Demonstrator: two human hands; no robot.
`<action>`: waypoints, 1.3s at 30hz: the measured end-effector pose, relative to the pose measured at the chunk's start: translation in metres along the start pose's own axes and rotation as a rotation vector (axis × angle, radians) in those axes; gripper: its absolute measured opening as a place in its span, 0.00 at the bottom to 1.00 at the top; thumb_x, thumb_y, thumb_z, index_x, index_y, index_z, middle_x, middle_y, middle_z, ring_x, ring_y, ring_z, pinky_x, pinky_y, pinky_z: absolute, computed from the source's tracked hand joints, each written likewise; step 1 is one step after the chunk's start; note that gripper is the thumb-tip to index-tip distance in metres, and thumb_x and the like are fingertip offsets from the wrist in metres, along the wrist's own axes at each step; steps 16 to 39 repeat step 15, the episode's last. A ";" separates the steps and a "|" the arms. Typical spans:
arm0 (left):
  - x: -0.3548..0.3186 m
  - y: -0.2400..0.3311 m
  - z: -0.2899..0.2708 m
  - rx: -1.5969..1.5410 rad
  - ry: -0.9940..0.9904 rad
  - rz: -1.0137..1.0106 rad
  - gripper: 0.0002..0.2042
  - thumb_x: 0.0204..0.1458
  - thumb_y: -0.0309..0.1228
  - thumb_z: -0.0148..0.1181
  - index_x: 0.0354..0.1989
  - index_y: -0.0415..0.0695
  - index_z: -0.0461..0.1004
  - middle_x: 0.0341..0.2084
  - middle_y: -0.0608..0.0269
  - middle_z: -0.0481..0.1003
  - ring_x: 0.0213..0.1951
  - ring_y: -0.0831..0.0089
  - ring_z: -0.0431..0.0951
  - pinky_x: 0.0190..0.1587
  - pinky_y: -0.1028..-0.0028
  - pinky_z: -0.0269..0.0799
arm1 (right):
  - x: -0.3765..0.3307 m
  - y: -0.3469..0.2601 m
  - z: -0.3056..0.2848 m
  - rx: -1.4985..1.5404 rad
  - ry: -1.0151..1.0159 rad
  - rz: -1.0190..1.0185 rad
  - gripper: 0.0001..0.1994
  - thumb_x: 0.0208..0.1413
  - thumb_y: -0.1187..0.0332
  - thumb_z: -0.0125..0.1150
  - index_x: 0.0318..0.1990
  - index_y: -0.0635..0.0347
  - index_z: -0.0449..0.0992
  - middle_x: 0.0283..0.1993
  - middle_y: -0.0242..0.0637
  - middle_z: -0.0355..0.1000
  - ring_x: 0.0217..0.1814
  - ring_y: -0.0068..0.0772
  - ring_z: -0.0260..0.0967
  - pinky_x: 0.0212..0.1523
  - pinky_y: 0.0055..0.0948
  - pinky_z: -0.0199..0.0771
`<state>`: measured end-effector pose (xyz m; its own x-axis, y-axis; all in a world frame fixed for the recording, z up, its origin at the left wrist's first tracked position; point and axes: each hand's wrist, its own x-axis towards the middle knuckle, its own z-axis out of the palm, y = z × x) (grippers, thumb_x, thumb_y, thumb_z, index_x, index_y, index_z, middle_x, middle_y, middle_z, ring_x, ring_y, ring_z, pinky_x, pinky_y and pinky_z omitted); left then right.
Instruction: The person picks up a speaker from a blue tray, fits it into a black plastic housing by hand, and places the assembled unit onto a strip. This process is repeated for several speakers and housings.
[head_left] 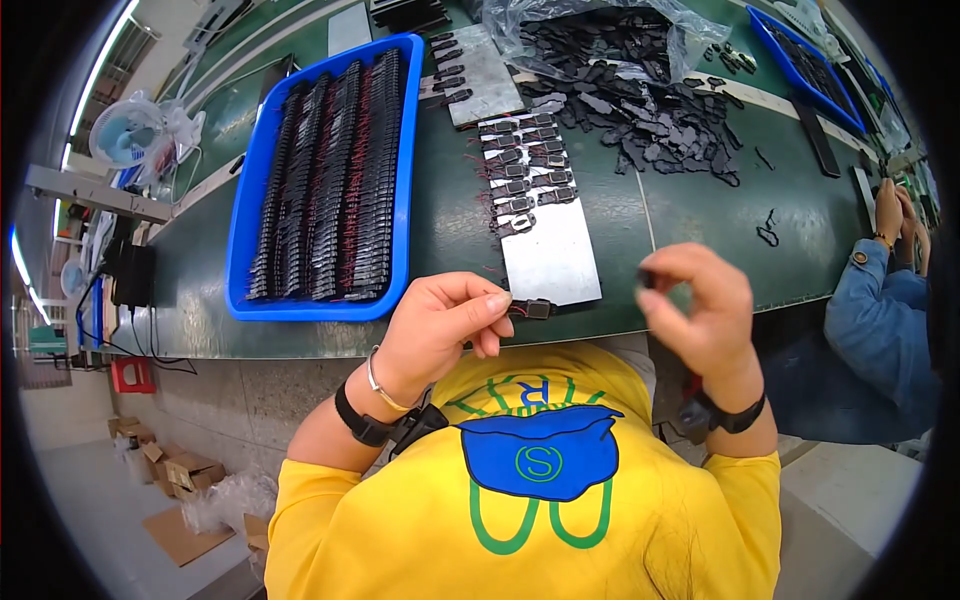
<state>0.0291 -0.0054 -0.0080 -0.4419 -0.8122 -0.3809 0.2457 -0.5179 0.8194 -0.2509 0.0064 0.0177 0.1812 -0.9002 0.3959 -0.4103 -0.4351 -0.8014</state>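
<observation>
My left hand (445, 322) pinches a small black speaker module (538, 309) with thin red wires, near the table's front edge. It hangs just below the near end of a pale metal plate (552, 262). On that plate's farther half, several similar modules (515, 187) lie in two columns, some with red wires sticking out to the left. To the right, my right hand (708, 312) is raised with thumb and forefinger curled round. A small dark piece (646, 278) shows at its fingertips, too small to name.
A blue tray (310, 311) packed with rows of black modules and red wires stands at left. Beyond the plate lie another metal plate (480, 85), a heap of flat black pieces (675, 130) and clear plastic (500, 25). Another person's sleeve (865, 300) is at right.
</observation>
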 end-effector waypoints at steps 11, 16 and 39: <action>-0.002 -0.003 0.009 0.107 0.003 0.025 0.08 0.57 0.29 0.59 0.36 0.37 0.78 0.24 0.63 0.78 0.23 0.81 0.76 0.26 0.83 0.72 | 0.006 -0.023 0.050 -0.202 -0.111 -0.413 0.16 0.35 0.79 0.69 0.37 0.64 0.75 0.36 0.44 0.73 0.31 0.43 0.73 0.30 0.33 0.73; -0.001 -0.006 0.008 0.084 -0.026 0.027 0.07 0.57 0.26 0.57 0.38 0.35 0.76 0.25 0.56 0.79 0.22 0.76 0.78 0.27 0.81 0.75 | -0.003 -0.020 0.056 -0.258 -0.110 -0.391 0.17 0.35 0.78 0.70 0.38 0.62 0.76 0.43 0.46 0.73 0.36 0.45 0.73 0.31 0.31 0.73; -0.001 -0.006 0.008 0.084 -0.026 0.027 0.07 0.57 0.26 0.57 0.38 0.35 0.76 0.25 0.56 0.79 0.22 0.76 0.78 0.27 0.81 0.75 | -0.003 -0.020 0.056 -0.258 -0.110 -0.391 0.17 0.35 0.78 0.70 0.38 0.62 0.76 0.43 0.46 0.73 0.36 0.45 0.73 0.31 0.31 0.73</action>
